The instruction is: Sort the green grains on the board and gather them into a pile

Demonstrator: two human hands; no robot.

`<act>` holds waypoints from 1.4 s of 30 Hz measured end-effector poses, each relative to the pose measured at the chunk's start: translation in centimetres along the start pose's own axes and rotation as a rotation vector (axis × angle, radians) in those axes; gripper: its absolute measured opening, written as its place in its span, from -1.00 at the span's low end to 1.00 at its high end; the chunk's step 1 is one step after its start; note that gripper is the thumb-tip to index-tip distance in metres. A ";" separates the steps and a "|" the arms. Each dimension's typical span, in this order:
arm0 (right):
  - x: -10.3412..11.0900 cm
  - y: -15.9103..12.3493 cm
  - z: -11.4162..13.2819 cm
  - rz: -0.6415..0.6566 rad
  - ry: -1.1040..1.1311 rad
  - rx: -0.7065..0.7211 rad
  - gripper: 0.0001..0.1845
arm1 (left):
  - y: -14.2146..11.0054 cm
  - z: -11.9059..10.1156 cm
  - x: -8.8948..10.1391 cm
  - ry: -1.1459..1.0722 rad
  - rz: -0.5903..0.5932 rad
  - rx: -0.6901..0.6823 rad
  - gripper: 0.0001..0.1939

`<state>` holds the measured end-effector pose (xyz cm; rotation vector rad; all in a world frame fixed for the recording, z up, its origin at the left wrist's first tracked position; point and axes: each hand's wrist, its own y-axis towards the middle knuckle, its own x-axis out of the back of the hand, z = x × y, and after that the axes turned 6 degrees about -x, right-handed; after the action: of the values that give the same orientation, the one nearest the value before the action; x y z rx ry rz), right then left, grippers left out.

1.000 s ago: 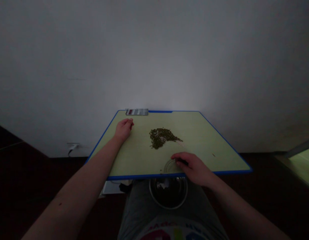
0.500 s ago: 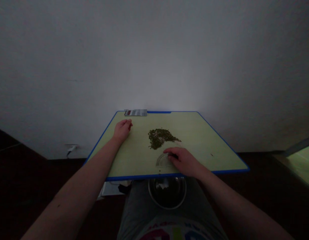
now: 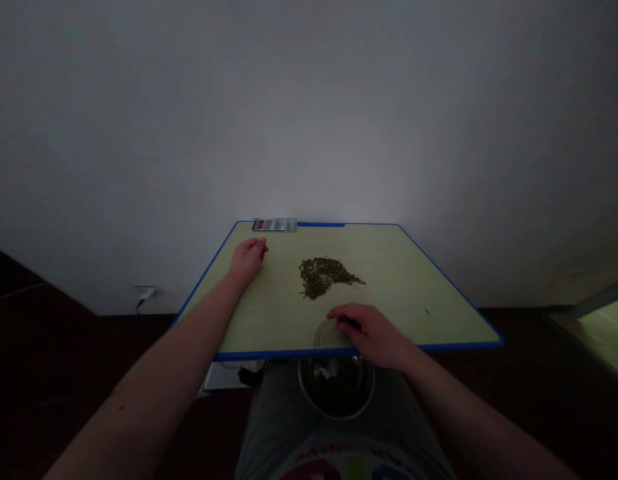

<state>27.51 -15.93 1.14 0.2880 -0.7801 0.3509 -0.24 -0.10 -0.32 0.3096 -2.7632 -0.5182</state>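
My left hand (image 3: 249, 259) rests on the left of the pale yellow-green board (image 3: 283, 323), fingers curled into a loose fist, with nothing seen in it. A phone (image 3: 275, 225) lies just beyond it. Near the front edge, my right hand (image 3: 371, 332) grips a clear, round-rimmed piece like a lid (image 3: 326, 332), thumb and fingers closed on its right side. The part under the fingers is dark and hard to make out. Beyond that hand, small greenish-brown grains (image 3: 323, 275) lie in a spread heap. Below the edge, a shiny metal bowl (image 3: 337, 390) sits at my lap.
The board has a blue border (image 3: 461, 346) and stands against a grey wall (image 3: 319, 120). A small dark speck (image 3: 427, 311) lies at its right. A plug with a cable (image 3: 146, 295) is in the wall at left. The floor around is dark.
My right hand has drawn the clear piece toward me, to the board's front edge. A few grains seen near that edge before no longer show. My left hand stays put.
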 end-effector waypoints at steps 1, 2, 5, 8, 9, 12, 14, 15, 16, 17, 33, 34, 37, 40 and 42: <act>0.0 -0.1 -0.1 -0.007 0.006 -0.005 -0.67 | 0.1 0.1 0.0 -0.006 -0.001 -0.003 -0.65; 0.0 -0.2 -0.1 -0.012 0.010 -0.010 -0.67 | 0.1 0.3 0.0 -0.011 -0.002 -0.005 -0.65; 0.0 -0.4 -0.2 -0.025 0.017 -0.021 -0.68 | 0.2 0.5 0.0 -0.015 0.006 -0.006 -0.65; 0.1 -0.7 -0.3 -0.034 0.018 -0.028 -0.68 | 0.1 0.4 0.0 -0.012 0.003 0.014 -0.66; 0.2 -0.9 -0.3 -0.040 0.020 -0.031 -0.68 | 0.1 0.3 0.0 -0.009 0.000 0.021 -0.66; 0.5 -1.4 -0.7 -0.052 0.024 -0.053 -0.70 | 0.0 0.3 0.1 -0.011 -0.007 0.028 -0.65; 0.8 -1.7 -1.0 -0.067 0.022 -0.072 -0.70 | 0.1 0.4 0.2 -0.020 -0.005 0.018 -0.65; 0.9 -1.9 -1.2 -0.073 0.015 -0.078 -0.70 | 0.1 0.5 0.2 -0.023 -0.005 0.013 -0.65; 1.1 -2.0 -1.4 -0.082 0.004 -0.081 -0.70 | 0.2 0.6 0.2 -0.024 -0.005 0.008 -0.65; 1.2 -2.2 -1.6 -0.094 -0.010 -0.084 -0.69 | 0.2 0.7 0.2 -0.023 -0.005 0.005 -0.65; 0.6 1.8 -2.3 -0.308 -0.222 -0.062 -0.65 | 0.0 -0.3 0.2 0.007 0.000 0.010 -0.68; 0.6 1.9 -2.3 -0.310 -0.231 -0.066 -0.65 | 0.0 -0.4 0.2 0.000 -0.001 0.015 -0.68; 0.7 2.0 -2.3 -0.317 -0.248 -0.075 -0.65 | -0.1 -0.5 0.2 -0.022 0.001 0.013 -0.68; 0.6 2.2 -2.2 -0.312 -0.249 -0.060 -0.65 | -0.2 -0.6 0.1 0.000 0.001 0.013 -0.68; 0.5 2.4 -1.9 -0.308 -0.248 -0.046 -0.65 | -0.1 -0.6 0.0 0.004 0.004 0.021 -0.68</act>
<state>28.07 -12.91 0.49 0.4071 -0.9698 0.0061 -0.06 -0.43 0.17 0.3100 -2.7668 -0.4871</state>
